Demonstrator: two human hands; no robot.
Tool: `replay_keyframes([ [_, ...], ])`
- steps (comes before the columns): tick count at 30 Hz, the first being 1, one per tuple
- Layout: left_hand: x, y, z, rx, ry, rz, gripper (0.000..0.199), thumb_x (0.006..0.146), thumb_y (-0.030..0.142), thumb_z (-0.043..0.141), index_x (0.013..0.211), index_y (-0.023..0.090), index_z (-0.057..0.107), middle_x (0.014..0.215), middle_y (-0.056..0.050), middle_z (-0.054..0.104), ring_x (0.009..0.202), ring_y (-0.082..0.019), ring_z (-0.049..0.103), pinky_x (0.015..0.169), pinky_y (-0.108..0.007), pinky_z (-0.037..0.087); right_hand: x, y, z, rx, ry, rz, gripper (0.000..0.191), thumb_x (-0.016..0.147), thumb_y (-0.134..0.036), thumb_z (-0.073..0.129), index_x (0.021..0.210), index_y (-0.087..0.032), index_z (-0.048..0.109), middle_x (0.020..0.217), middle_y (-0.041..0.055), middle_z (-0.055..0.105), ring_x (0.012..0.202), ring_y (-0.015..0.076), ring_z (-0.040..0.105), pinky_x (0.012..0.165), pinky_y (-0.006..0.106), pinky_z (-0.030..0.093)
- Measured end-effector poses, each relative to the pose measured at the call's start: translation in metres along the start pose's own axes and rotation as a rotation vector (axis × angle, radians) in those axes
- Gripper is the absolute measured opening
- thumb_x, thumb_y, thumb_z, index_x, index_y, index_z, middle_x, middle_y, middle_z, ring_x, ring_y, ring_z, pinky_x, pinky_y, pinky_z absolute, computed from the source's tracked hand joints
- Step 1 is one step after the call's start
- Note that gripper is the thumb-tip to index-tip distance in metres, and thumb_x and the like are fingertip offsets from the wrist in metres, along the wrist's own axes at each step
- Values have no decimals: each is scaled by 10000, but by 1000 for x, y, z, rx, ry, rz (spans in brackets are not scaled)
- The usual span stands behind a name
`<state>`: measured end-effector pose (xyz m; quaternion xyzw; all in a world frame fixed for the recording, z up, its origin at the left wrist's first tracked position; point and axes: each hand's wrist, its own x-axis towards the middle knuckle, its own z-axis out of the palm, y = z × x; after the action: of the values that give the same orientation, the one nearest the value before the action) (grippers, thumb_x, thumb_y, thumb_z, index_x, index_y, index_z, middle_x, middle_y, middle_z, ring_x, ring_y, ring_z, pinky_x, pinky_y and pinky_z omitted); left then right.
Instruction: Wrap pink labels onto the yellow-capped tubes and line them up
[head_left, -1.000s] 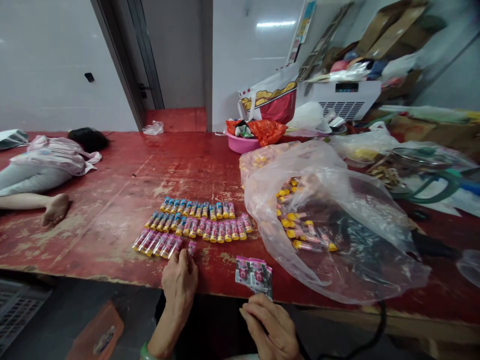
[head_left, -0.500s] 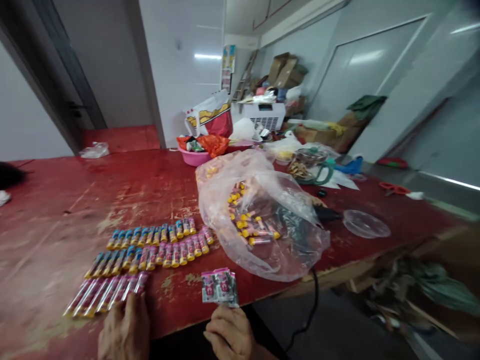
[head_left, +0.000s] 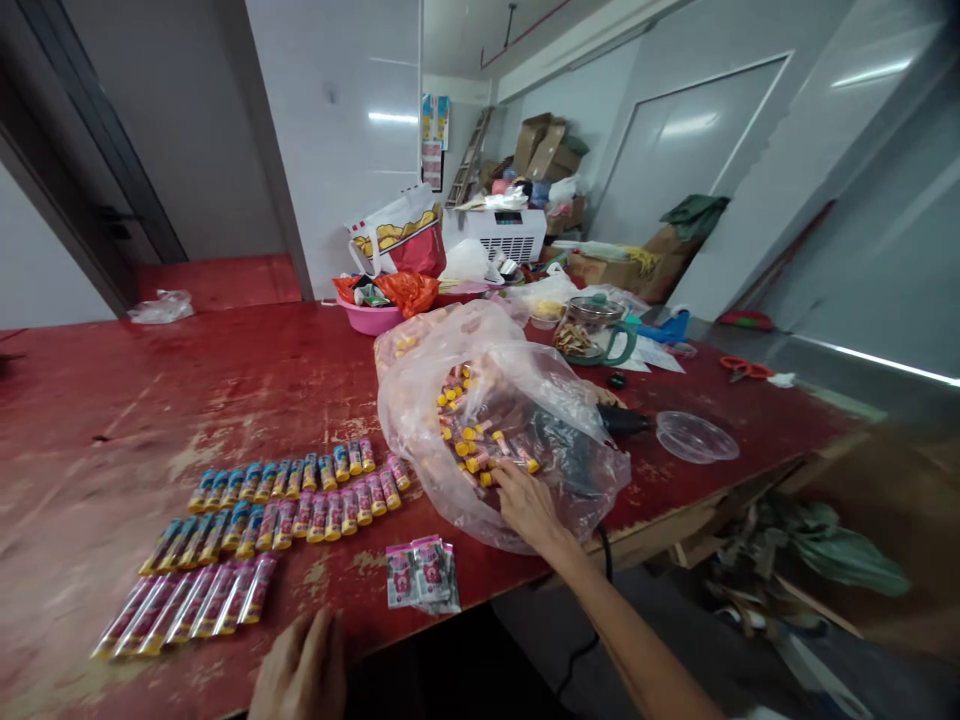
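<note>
My right hand (head_left: 529, 507) reaches into the mouth of a clear plastic bag (head_left: 577, 480), its fingertips at a yellow-capped tube (head_left: 487, 478); whether they grip it is too small to tell. My left hand (head_left: 300, 665) rests at the table's front edge, fingers bent and close together; what is under them is hidden. Small pink-and-grey packets (head_left: 429, 570) lie between my hands. To the left are rows of small tubes, with blue-topped ones (head_left: 244, 485) at the back, pink ones (head_left: 349, 510) beside them, and longer pink wrapped ones (head_left: 187, 605) in front.
Behind the bag stand a pink basin (head_left: 371, 320) and a glass jug (head_left: 589, 335). A clear round lid (head_left: 696, 438) and red scissors (head_left: 745, 368) lie to the right on the red table (head_left: 97, 400). A black cable (head_left: 606, 570) hangs off the front edge.
My right hand has left the packets and moved up and right into the bag. My left hand has drawn back from the long wrapped tubes toward the table edge. The view has shifted slightly.
</note>
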<state>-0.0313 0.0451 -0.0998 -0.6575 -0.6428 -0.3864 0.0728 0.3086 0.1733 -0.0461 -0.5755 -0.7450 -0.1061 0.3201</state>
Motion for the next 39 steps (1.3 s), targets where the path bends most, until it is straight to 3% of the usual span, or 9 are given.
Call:
replay_keyframes([
  [4,11,29,19,43,-23,172,207,901,206,521,918,195,726,891,-102,738,791,-215,682,735,-304,531,-5,2,14,-97,-61,60,391,771,8,414,1050,-123,655,1025,129,633,732,184,592,626,267,446],
  [10,38,55,31,81,-261,46,173,825,290,668,957,203,738,892,-72,730,794,-226,689,681,-301,546,-13,1,17,-86,50,99,279,837,-47,422,1004,-120,634,993,144,615,881,245,563,760,333,456],
  [16,33,50,42,108,-179,49,135,849,272,633,872,210,751,819,-62,733,755,-221,678,666,-308,527,-23,13,2,115,317,95,190,927,-270,470,1005,-150,595,976,125,629,934,258,568,856,422,464],
  [20,31,51,43,110,-118,67,185,888,220,562,817,209,732,786,-56,734,724,-204,666,676,-298,510,-25,0,-20,268,374,108,195,923,-311,522,1058,-179,572,1016,96,628,968,237,588,868,410,478],
  [24,31,55,42,108,-46,104,130,866,170,590,810,176,707,779,-68,725,714,-209,661,667,-302,498,-29,-24,-36,515,292,174,237,911,-314,552,1113,-192,580,1090,77,621,1030,223,590,911,372,479],
  [27,30,54,44,90,34,143,110,872,187,593,813,167,685,757,-64,711,697,-203,652,658,-297,497,-32,-43,-43,891,203,317,260,858,-311,634,1101,-219,618,1086,56,633,1019,220,587,895,341,473],
  [34,27,54,47,40,217,228,101,908,179,552,868,136,634,767,-85,708,696,-186,665,687,-285,523,-40,-100,-39,1893,-108,738,211,765,-382,698,757,-174,659,797,46,602,732,171,559,644,279,490],
  [37,23,59,41,45,285,256,67,894,118,557,918,108,619,769,-118,728,675,-191,688,677,-276,533,-45,-121,-30,2079,-263,992,225,671,-359,726,742,-160,649,705,25,547,612,139,499,466,228,429],
  [39,21,63,33,31,299,276,100,878,88,569,966,107,611,765,-119,740,667,-189,701,661,-262,535,-47,-131,-25,2070,-305,1070,206,607,-271,745,729,-157,624,673,-6,508,528,85,412,384,166,312],
])
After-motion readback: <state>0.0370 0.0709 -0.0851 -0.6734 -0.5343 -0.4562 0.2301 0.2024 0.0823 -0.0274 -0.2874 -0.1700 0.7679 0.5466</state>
